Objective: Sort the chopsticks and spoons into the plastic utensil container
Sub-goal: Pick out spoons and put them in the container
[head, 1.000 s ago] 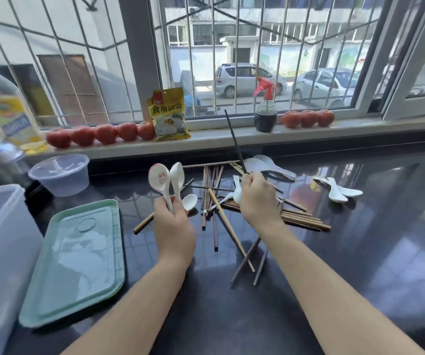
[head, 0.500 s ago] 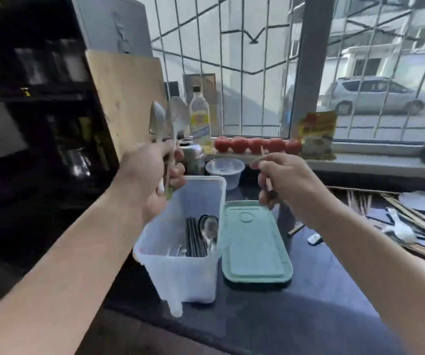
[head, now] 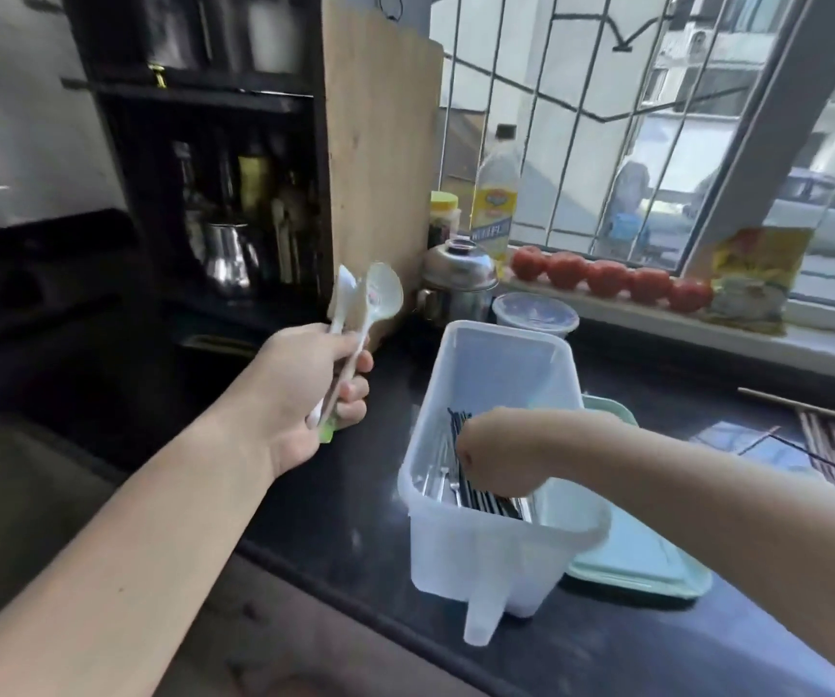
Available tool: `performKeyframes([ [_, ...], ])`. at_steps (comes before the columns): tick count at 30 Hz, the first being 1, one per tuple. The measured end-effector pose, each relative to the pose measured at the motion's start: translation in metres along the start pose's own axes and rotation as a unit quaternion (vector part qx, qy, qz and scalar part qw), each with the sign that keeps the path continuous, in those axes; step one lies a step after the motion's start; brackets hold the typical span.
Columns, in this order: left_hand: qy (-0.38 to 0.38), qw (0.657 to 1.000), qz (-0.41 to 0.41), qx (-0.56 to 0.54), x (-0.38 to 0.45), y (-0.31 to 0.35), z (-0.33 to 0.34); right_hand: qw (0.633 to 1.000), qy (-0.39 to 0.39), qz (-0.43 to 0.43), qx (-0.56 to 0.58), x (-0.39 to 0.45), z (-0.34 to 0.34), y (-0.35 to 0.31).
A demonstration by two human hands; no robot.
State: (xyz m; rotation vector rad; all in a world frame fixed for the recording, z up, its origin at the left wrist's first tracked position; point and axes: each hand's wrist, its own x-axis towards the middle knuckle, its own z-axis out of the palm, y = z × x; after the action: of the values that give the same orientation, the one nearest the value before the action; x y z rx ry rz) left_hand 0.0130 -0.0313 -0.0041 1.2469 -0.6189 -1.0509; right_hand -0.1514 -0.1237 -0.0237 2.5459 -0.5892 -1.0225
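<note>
The translucent plastic utensil container [head: 485, 560] stands on the dark counter. Inside it lie black chopsticks [head: 488, 500] and some metal utensils [head: 434, 482]. My right hand [head: 500, 455] reaches down into the container, curled around a black chopstick among the others; its fingertips are hidden. My left hand [head: 304, 389] is raised left of the container and grips two white spoons [head: 380, 294] by their handles, bowls up. More chopsticks [head: 827, 445] lie on the counter at the far right.
The green lid [head: 646, 570] lies right of the container. Behind stand a wooden cutting board [head: 380, 168], a steel pot [head: 455, 284], an oil bottle [head: 495, 203] and a clear tub [head: 536, 314]. Tomatoes [head: 606, 279] and a yellow packet [head: 752, 279] line the sill.
My view swung left from the utensil pile to the container. My right hand dropped from above the lid down into the container. My left hand stays raised with the spoons.
</note>
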Motion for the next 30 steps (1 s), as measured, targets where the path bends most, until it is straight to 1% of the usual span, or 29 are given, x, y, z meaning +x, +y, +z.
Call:
performKeyframes([
  [1, -0.007, 1.000, -0.003, 0.003, -0.002, -0.002, 0.001, 0.999, -0.003, 0.023, 0.049, 0.000, 0.002, -0.001],
  [2, -0.013, 1.000, -0.003, 0.005, -0.004, -0.004, 0.002, 0.995, 0.013, 0.047, 0.092, -0.002, 0.002, 0.003],
  [3, -0.018, 1.000, 0.000, 0.006, -0.005, -0.004, 0.004, 0.983, 0.050, 0.082, 0.159, -0.005, 0.002, 0.008],
  [4, -0.020, 1.000, 0.006, 0.007, -0.007, -0.005, 0.006, 0.968, 0.101, 0.108, 0.202, -0.012, -0.001, 0.017],
  [6, -0.022, 0.999, 0.024, 0.006, -0.009, -0.004, 0.012, 0.917, 0.215, 0.146, 0.304, -0.024, -0.005, 0.039],
  [7, -0.027, 0.999, 0.030, 0.005, -0.010, -0.004, 0.016, 0.872, 0.263, 0.144, 0.387, -0.027, -0.008, 0.048],
  [8, -0.040, 0.999, 0.032, 0.003, -0.011, -0.003, 0.021, 0.808, 0.305, 0.131, 0.487, -0.034, -0.010, 0.055],
  [9, -0.059, 0.998, 0.029, -0.002, -0.014, -0.001, 0.026, 0.734, 0.333, 0.113, 0.581, -0.038, -0.012, 0.058],
  [10, -0.081, 0.996, 0.023, -0.008, -0.016, 0.001, 0.031, 0.666, 0.344, 0.089, 0.656, -0.044, -0.013, 0.059],
  [11, -0.105, 0.994, 0.016, -0.014, -0.019, 0.003, 0.036, 0.605, 0.338, 0.060, 0.718, -0.047, -0.014, 0.060],
  [12, -0.129, 0.991, 0.010, -0.016, -0.022, 0.005, 0.041, 0.552, 0.324, 0.031, 0.767, -0.049, -0.015, 0.059],
  [13, -0.151, 0.988, 0.006, -0.015, -0.024, 0.006, 0.046, 0.509, 0.312, 0.002, 0.802, -0.051, -0.016, 0.059],
  [14, -0.169, 0.986, 0.002, -0.014, -0.027, 0.008, 0.049, 0.478, 0.310, -0.022, 0.821, -0.052, -0.018, 0.059],
  [15, -0.181, 0.983, 0.000, -0.012, -0.029, 0.009, 0.052, 0.462, 0.318, -0.037, 0.827, -0.053, -0.019, 0.059],
  [18, -0.183, 0.983, 0.004, 0.011, -0.034, 0.012, 0.052, 0.440, 0.360, -0.042, 0.821, -0.051, -0.022, 0.060],
  [20, -0.174, 0.985, 0.001, 0.017, -0.036, 0.012, 0.048, 0.432, 0.380, -0.026, 0.818, -0.049, -0.022, 0.063],
  [21, -0.156, 0.987, 0.003, 0.023, -0.036, 0.010, 0.045, 0.436, 0.394, -0.005, 0.809, -0.048, -0.023, 0.067],
  [22, -0.124, 0.991, 0.014, 0.043, -0.035, 0.008, 0.042, 0.451, 0.410, 0.027, 0.793, -0.047, -0.023, 0.073],
  [23, -0.081, 0.993, 0.032, 0.076, -0.034, 0.005, 0.038, 0.479, 0.420, 0.070, 0.767, -0.046, -0.022, 0.081],
  [24, -0.038, 0.992, 0.053, 0.106, -0.032, 0.002, 0.033, 0.520, 0.418, 0.120, 0.735, -0.044, -0.021, 0.089],
  [26, 0.015, 0.988, 0.081, 0.133, -0.029, 0.000, 0.026, 0.625, 0.374, 0.198, 0.656, -0.040, -0.021, 0.098],
  [27, 0.021, 0.987, 0.086, 0.137, -0.028, 0.000, 0.025, 0.666, 0.354, 0.221, 0.618, -0.037, -0.023, 0.098],
  [28, 0.013, 0.986, 0.084, 0.141, -0.028, 0.001, 0.025, 0.695, 0.343, 0.240, 0.585, -0.033, -0.026, 0.098],
  [30, -0.026, 0.986, 0.071, 0.148, -0.028, 0.001, 0.034, 0.728, 0.337, 0.267, 0.534, -0.026, -0.038, 0.092],
])
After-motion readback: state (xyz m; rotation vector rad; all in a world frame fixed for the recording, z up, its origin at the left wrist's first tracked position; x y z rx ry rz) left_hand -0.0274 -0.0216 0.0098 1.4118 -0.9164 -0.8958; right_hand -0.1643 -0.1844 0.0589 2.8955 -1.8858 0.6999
